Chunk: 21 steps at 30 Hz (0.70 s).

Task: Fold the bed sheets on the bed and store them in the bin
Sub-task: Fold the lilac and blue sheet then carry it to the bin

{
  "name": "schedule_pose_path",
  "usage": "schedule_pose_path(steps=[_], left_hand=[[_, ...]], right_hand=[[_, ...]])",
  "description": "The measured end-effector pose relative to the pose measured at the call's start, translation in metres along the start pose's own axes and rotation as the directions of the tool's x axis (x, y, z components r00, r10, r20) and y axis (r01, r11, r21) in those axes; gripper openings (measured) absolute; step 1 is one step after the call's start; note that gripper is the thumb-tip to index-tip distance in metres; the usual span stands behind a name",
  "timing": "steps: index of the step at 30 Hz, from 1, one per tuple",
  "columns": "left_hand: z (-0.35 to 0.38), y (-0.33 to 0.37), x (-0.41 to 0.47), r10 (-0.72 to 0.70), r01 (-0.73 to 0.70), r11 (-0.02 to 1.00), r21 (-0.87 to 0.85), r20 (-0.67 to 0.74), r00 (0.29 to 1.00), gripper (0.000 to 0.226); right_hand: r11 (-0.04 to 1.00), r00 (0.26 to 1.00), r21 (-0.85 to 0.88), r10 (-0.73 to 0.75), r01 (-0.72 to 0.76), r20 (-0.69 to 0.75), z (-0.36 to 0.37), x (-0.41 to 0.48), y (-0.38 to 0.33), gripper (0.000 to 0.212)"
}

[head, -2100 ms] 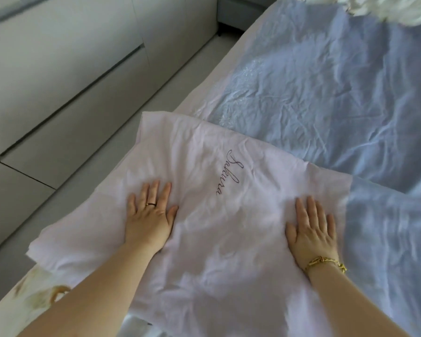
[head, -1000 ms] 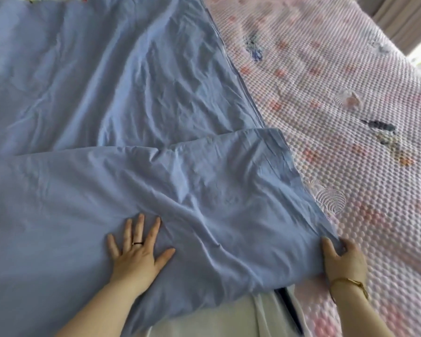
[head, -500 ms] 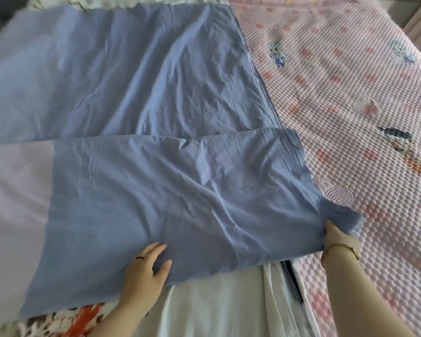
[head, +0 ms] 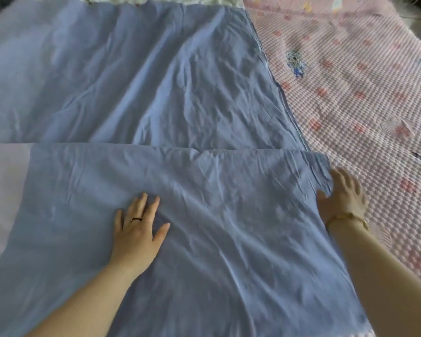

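Both hands lie flat, well apart: left hand [head: 136, 227] palm-down on the folded blue sheet [head: 216, 215], right hand [head: 343, 198] with fingers spread at the fold's right corner, touching its edge. Pink quilted pad [head: 350, 93] lies beyond the right hand. Likely step: flattening the fold. Anchor with left, sweep creases rightward, square the corner on the layer beneath. No bin visible.

Pink quilted coverlet with bubbled texture [head: 350, 105] spreads over the right side, printed with scattered red-pink squares. Small blue-clad cartoon figure [head: 295, 65] printed near its left margin. Crumpled cream-white cloth [head: 204, 0] bunched along the far edge, partly cut off.
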<state>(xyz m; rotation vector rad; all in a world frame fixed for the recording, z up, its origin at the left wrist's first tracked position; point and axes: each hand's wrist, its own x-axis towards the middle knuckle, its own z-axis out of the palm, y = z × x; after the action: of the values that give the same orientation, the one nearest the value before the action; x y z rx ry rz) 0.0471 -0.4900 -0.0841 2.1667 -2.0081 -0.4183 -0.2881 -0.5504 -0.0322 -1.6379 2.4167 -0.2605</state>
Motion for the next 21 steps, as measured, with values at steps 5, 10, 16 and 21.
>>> schedule_pose_path(steps=[5, 10, 16, 21], left_hand=[[0.020, -0.010, 0.002, 0.069, -0.074, 0.987, 0.141, 0.036, 0.997, 0.062], [0.012, -0.010, 0.009, 0.088, -0.089, 0.991, 0.103, 0.010, 0.996, 0.065], [0.025, -0.012, 0.018, 0.051, -0.055, 0.995, 0.080, 0.045, 0.998, 0.066], [0.029, -0.013, 0.021, 0.044, -0.048, 0.997, 0.063, 0.071, 0.997, 0.066]], right_hand=[[0.892, 0.921, -0.316, -0.221, 0.324, 0.320, 0.021, 0.070, -0.073, 0.045], [0.847, 0.925, -0.376, -0.362, 0.377, 0.113, -0.002, 0.097, -0.084, 0.028], [0.900, 0.980, -0.402, -0.113, 0.171, 0.166, 0.028, 0.116, -0.094, 0.040], [0.989, 0.974, -0.113, 0.120, -0.100, 0.190, 0.047, 0.067, -0.038, 0.059]])
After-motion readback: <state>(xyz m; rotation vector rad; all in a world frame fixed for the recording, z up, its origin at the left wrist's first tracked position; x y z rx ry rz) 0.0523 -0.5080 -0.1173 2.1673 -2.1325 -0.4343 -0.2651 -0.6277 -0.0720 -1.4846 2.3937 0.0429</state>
